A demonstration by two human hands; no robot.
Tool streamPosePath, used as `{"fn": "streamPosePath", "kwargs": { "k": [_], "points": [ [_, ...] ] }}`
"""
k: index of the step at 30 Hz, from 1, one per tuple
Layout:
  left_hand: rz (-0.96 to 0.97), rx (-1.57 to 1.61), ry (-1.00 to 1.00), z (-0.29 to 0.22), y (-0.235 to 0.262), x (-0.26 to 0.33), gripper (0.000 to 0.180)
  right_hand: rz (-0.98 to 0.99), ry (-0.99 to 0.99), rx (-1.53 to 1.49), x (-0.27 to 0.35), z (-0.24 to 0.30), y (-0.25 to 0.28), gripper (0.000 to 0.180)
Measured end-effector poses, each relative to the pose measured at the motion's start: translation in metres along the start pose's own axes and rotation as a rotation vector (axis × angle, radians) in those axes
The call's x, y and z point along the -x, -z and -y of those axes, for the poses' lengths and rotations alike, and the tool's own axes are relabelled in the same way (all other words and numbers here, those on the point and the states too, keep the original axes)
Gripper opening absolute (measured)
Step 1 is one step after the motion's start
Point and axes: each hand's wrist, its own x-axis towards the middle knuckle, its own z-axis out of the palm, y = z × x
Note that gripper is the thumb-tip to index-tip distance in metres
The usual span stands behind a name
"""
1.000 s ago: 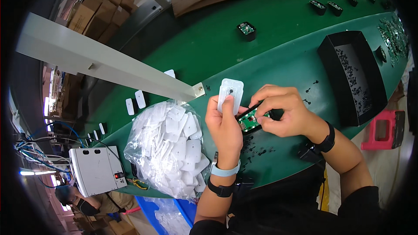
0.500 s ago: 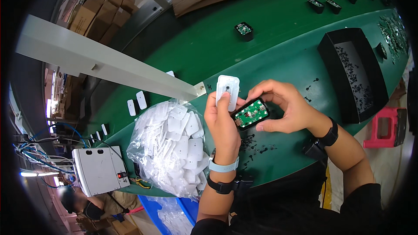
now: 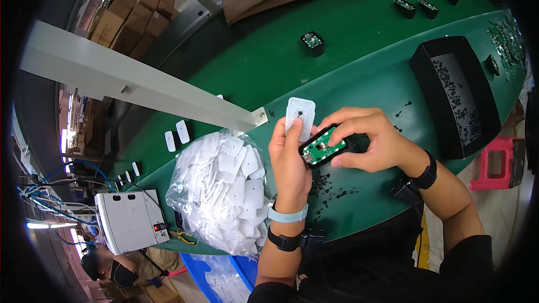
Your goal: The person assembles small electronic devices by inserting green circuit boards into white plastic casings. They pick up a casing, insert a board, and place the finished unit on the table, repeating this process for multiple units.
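Note:
Between the thumb and fingers of my left hand (image 3: 288,148) is a white plastic cover (image 3: 301,113), its inner side up, with a small black part in its middle under my thumb tip. Just right of it, my right hand (image 3: 377,139) grips a black housing (image 3: 319,164) that has a green circuit board (image 3: 324,145) inside. My right index finger rests over the board while the thumb presses the housing's near edge. The fingers of my left hand are close to the housing's left side; whether they touch it is hidden. Small black parts (image 3: 324,188) lie scattered on the green table below my hands.
A clear bag of white covers (image 3: 224,191) sits left of my left arm. At right stands a black box (image 3: 453,95) holding small black parts. Housings with boards (image 3: 312,42) are on the green belt beyond. A white metal post (image 3: 140,87) crosses the left side, above a white box-shaped device (image 3: 128,221).
My right index finger has come down over the circuit board. My left hand, with the white cover, has shifted slightly to the right.

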Motion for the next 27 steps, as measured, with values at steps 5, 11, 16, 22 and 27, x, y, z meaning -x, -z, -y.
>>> {"fn": "streamPosePath", "kwargs": {
  "k": [5,11,16,22,27],
  "points": [
    [-0.051,-0.094,-0.096,0.005,-0.004,0.002,0.015,-0.052,-0.04,0.029,0.004,-0.004,-0.002,0.018],
    [-0.117,-0.134,-0.172,0.01,-0.007,0.006,0.015,-0.118,-0.099,0.061,0.004,0.0,-0.007,0.011],
    [-0.136,-0.131,-0.25,0.011,-0.014,0.013,0.012,-0.144,-0.051,0.048,0.007,0.001,-0.012,0.01],
    [-0.137,-0.145,-0.265,0.011,-0.012,0.013,0.013,-0.123,-0.075,0.004,0.008,-0.002,-0.014,0.011],
    [-0.075,-0.131,-0.177,0.008,-0.005,0.004,0.015,-0.154,-0.085,0.02,0.006,-0.002,-0.014,0.01]
  ]
}}
